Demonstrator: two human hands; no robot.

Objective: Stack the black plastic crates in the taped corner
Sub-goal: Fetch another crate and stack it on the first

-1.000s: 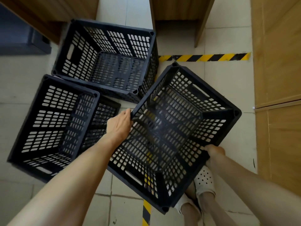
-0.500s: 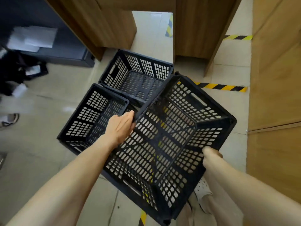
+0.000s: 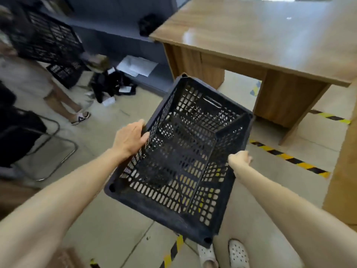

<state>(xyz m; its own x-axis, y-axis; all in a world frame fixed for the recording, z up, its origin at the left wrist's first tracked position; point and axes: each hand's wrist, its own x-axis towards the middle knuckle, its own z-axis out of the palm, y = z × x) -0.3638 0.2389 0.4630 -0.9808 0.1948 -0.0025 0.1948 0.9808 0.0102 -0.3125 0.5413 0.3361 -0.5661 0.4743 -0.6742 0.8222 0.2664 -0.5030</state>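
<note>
Left hand (image 3: 129, 139) and right hand (image 3: 240, 159) each grip opposite rims of the black crate (image 3: 179, 163), held tilted above the floor (image 3: 116, 225); no legible markings.

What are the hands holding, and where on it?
A black crate, held by its rim: left hand on the left side, right hand on the right.
</note>
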